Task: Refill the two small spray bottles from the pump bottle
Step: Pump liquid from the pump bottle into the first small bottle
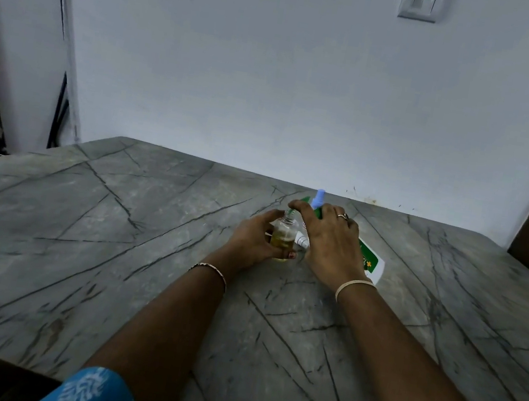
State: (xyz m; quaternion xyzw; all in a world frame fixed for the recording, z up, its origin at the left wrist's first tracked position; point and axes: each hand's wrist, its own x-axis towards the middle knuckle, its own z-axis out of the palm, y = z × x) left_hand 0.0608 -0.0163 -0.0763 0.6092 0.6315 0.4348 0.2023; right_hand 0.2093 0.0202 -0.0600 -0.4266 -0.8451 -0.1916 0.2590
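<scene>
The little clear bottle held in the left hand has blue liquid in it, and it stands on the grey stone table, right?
Not quite: the head view shows yellowish liquid in the little clear bottle, not blue. The left hand does hold it on the grey stone table.

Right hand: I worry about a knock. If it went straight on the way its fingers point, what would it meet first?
Probably the small bottle's open neck, held by the left hand; the right hand's fingertips look nearly there already.

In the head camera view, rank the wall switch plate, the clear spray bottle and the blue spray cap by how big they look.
1. Wall switch plate, though it is farther away.
2. Clear spray bottle, partly covered by the left hand.
3. Blue spray cap, partly hidden behind the right hand.
</scene>
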